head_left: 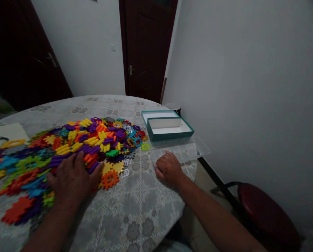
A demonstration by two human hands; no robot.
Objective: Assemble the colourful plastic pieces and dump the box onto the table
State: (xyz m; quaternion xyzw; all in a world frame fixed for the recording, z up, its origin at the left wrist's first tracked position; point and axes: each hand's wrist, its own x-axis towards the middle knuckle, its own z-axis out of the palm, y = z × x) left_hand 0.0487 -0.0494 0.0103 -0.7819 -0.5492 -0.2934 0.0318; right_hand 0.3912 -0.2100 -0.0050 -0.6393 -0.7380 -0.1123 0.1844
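A heap of colourful plastic building pieces [93, 138] covers the left of the table, with yellow, purple and orange ones on top. My left hand [74, 178] lies on its near edge, fingers spread, the thumb beside a purple piece. Close to that thumb is an orange toothed square piece [110, 179]. My right hand [169, 168] is to the right of the heap, fingers curled in, at the near left edge of a clear plastic sheet [182, 152]. What those fingers hold, if anything, is hidden.
An open green box [171, 136] with a white inside stands beyond my right hand, its lid [159, 113] behind it. A clear tray [202, 146] lies by the table's right edge. A dark red stool [266, 213] stands on the floor at right. The patterned tablecloth [135, 210] covers the table.
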